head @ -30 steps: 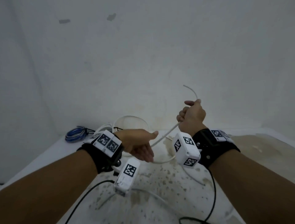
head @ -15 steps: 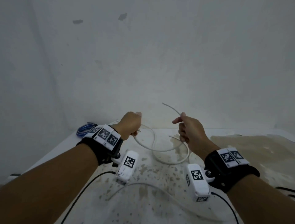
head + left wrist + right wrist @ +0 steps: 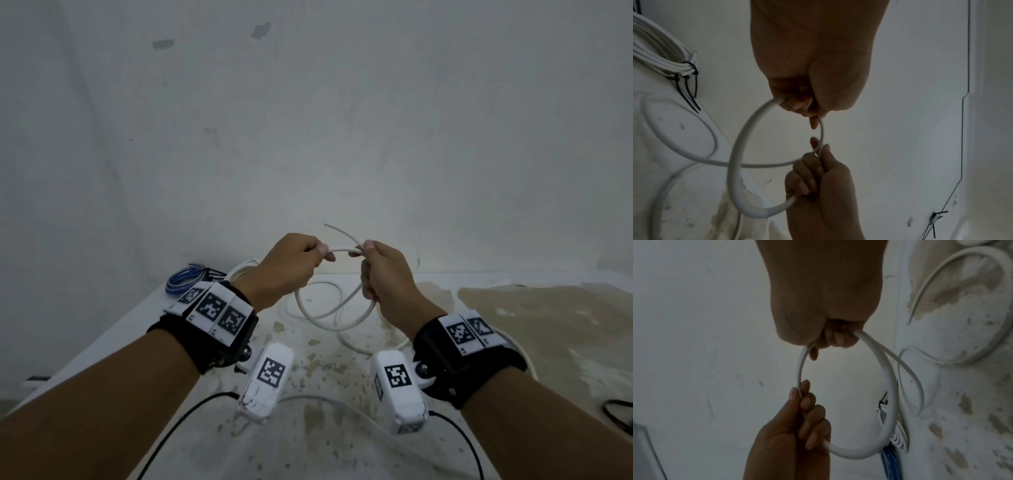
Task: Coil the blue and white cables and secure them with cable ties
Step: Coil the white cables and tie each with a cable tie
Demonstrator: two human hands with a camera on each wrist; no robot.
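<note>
A loose white cable hangs as one loop between my hands above the table. My left hand grips it in a fist at the loop's top. My right hand grips the cable close beside the left, and the free end sticks up past the thumb. The left wrist view shows the loop running from my left hand down into the right fist. In the right wrist view the loop runs between both fists. A blue coil lies at the table's far left.
A tied white coil with black cable ties lies beside the blue coil. More slack white cable trails over the stained white table. A bare wall stands right behind. Black camera leads hang under my wrists.
My hands have come together and risen slightly. The right hand brought the cable end over to the left hand, closing the slack into a hanging loop.
</note>
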